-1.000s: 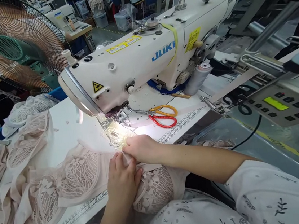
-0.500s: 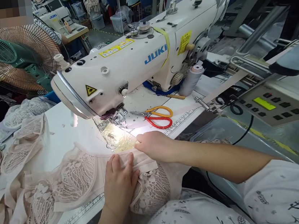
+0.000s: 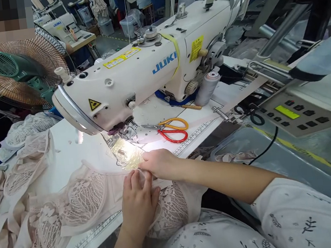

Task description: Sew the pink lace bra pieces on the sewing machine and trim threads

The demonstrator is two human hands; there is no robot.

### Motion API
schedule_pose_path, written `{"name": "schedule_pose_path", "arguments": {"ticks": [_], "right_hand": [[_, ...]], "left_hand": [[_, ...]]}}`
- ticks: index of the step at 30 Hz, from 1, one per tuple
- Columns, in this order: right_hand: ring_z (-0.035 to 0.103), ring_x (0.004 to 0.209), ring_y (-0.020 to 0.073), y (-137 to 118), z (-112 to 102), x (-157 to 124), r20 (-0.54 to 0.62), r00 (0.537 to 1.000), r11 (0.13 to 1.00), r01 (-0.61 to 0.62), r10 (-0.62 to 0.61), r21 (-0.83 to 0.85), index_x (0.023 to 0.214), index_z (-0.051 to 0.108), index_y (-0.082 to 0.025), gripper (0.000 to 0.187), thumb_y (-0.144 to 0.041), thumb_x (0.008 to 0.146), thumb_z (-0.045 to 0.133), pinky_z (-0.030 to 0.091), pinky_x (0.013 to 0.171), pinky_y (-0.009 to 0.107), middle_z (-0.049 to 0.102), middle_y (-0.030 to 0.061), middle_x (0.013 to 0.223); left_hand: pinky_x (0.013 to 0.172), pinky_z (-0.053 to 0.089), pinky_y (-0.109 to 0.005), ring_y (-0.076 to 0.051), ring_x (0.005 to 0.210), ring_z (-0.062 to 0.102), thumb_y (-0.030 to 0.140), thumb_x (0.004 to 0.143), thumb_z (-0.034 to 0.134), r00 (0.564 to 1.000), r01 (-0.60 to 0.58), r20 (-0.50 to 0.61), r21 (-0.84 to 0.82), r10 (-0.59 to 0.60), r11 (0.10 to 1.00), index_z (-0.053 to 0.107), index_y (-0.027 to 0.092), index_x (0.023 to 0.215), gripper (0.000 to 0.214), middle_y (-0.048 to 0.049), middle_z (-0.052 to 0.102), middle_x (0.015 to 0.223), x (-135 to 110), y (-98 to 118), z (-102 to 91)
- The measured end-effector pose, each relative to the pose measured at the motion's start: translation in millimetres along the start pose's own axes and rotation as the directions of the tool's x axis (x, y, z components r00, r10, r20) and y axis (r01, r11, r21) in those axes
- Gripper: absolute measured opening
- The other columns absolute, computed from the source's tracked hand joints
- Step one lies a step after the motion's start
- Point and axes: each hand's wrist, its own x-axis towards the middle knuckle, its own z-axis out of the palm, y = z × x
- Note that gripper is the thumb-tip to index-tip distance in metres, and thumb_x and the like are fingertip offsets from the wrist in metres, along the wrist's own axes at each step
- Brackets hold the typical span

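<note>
- Far left, a wire-cage fan (image 3: 11, 74) stands behind the counter (image 3: 74, 147). A heap of pale lace pieces (image 3: 24, 129) sits beside it, parked out of the way, we guess.
- The lace garment (image 3: 84, 198) lies spread on the counter. It's blush pink, with an openwork leaf pattern and smooth plain bands. Its band end sits just short of the presser foot (image 3: 124, 134), right in the lamp glare.
- Our left hand (image 3: 139, 203) lies flat with fingers together, pressing the band down. That's probably so the floppy stuff doesn't bunch.
- Our right hand (image 3: 158, 164) meets the left fingertips, fingers curled over the band edge. We can't tell if it's actually pinching.
- Scissors (image 3: 172, 130) with orange and red loops lie near the foot, within easy reach. A glossy thread cone (image 3: 207, 88) leans under the white sewing machine (image 3: 146, 68).
</note>
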Motion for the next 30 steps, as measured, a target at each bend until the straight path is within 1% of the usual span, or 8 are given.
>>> {"name": "schedule_pose_path", "arguments": {"ticks": [5, 8, 14, 17, 21, 26, 30], "right_hand": [[0.052, 0.075, 0.0164, 1.4, -1.6, 2.2, 0.028, 0.999, 1.0, 0.022, -0.022, -0.006, 0.096, 0.065, -0.018, 0.017, -0.026, 0.084, 0.056, 0.019, 0.05, 0.028, 0.06, 0.0053, 0.094], [0.052, 0.076, 0.0164, 2.7, -1.6, 1.5, 0.027, 0.999, 0.999, 0.037, -0.036, -0.012, 0.097, 0.065, -0.018, 0.017, -0.025, 0.084, 0.055, 0.019, 0.05, 0.028, 0.06, 0.0052, 0.094], [0.053, 0.075, 0.0174, 5.8, -3.3, 0.6, 0.038, 0.997, 0.997, 0.074, -0.073, -0.02, 0.091, 0.064, -0.017, 0.014, -0.024, 0.085, 0.054, 0.02, 0.051, 0.028, 0.06, 0.0059, 0.093], [0.054, 0.075, 0.0178, 7.9, -7.6, -1.7, 0.067, 0.994, 0.996, 0.084, -0.081, -0.03, 0.089, 0.064, -0.015, 0.013, -0.019, 0.087, 0.052, 0.022, 0.052, 0.028, 0.061, 0.0075, 0.093], [0.054, 0.077, 0.0189, 13.2, -11.9, -8.4, 0.104, 0.992, 0.995, 0.072, -0.065, -0.064, 0.09, 0.064, -0.013, 0.017, -0.011, 0.087, 0.047, 0.025, 0.054, 0.028, 0.061, 0.0089, 0.093], [0.054, 0.07, 0.0176, 23.8, -13.9, -21.2, 0.061, 0.998, 0.994, 0.013, -0.007, -0.106, 0.085, 0.063, -0.014, 0.016, -0.006, 0.082, 0.05, 0.02, 0.05, 0.028, 0.059, 0.0081, 0.086], [0.052, 0.07, 0.0173, 27.4, -13.5, -26.0, 0.006, 1.0, 0.996, -0.018, 0.019, -0.09, 0.094, 0.064, -0.017, 0.017, -0.012, 0.083, 0.051, 0.018, 0.05, 0.028, 0.059, 0.0075, 0.088]], "left_hand": [[0.088, 0.05, -0.053, -0.037, 0.109, 0.046, 0.034, 0.085, 0.055, 1.0, 0.012, -0.007, -0.015, -0.012, 1.0, 0.061, 0.011, 0.112, 0.036, -0.0217, 0.047, 0.111, 0.6, 0.4, 0.8], [0.088, 0.05, -0.054, -0.037, 0.109, 0.046, 0.034, 0.086, 0.054, 1.0, 0.008, 0.004, -0.021, -0.008, 1.0, 0.062, 0.011, 0.111, 0.035, -0.0217, 0.047, 0.11, 1.8, 0.2, 0.1], [0.088, 0.05, -0.053, -0.036, 0.11, 0.046, 0.035, 0.087, 0.052, 0.999, 0.014, 0.041, -0.022, -0.013, 1.0, 0.06, 0.012, 0.114, 0.037, -0.0203, 0.047, 0.11, 3.7, 1.2, -3.1], [0.088, 0.05, -0.053, -0.036, 0.109, 0.046, 0.035, 0.087, 0.053, 0.999, 0.018, 0.051, -0.009, -0.018, 1.0, 0.06, 0.012, 0.116, 0.038, -0.0198, 0.047, 0.11, 3.5, 1.5, -3.3], [0.089, 0.049, -0.053, -0.037, 0.109, 0.046, 0.034, 0.086, 0.054, 0.998, 0.021, 0.055, -0.004, -0.021, 1.0, 0.058, 0.013, 0.121, 0.041, -0.0195, 0.045, 0.111, 2.9, 1.2, -2.3], [0.087, 0.05, -0.054, -0.038, 0.108, 0.047, 0.034, 0.087, 0.054, 0.999, 0.012, 0.043, -0.003, -0.012, 1.0, 0.057, 0.012, 0.124, 0.043, -0.0205, 0.044, 0.112, 3.4, 1.6, -1.6], [0.086, 0.049, -0.056, -0.037, 0.107, 0.046, 0.032, 0.086, 0.054, 0.999, 0.014, 0.04, -0.008, -0.014, 1.0, 0.057, 0.013, 0.124, 0.042, -0.0203, 0.043, 0.113, 5.0, 3.6, -2.4]]}}
